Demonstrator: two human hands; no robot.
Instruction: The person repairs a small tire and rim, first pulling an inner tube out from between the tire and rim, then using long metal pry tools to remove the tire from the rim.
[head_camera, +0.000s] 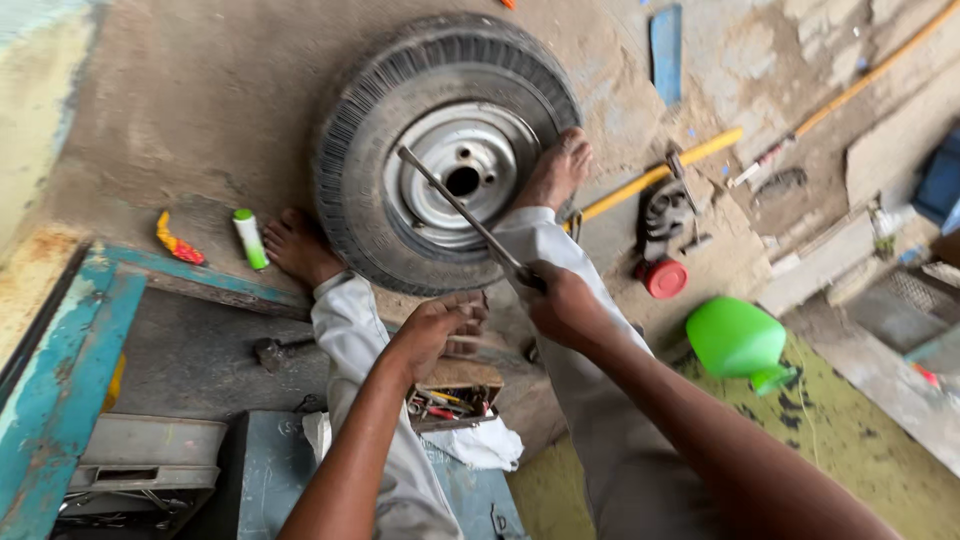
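Tyre lever (462, 212) slanting across steel rim (465, 175) of tyre (350, 170) on concrete floor (200, 90), beyond the hands. Right hand (565, 305) clenched around lever's near end; left hand (440, 325) curled loosely, gripping nothing, above open toolbox (455, 400).

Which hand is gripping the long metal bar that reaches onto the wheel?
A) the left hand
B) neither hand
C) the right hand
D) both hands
C: the right hand closes around the metal bar, whose far end lies on the wheel's rim, while the left hand is apart from it.
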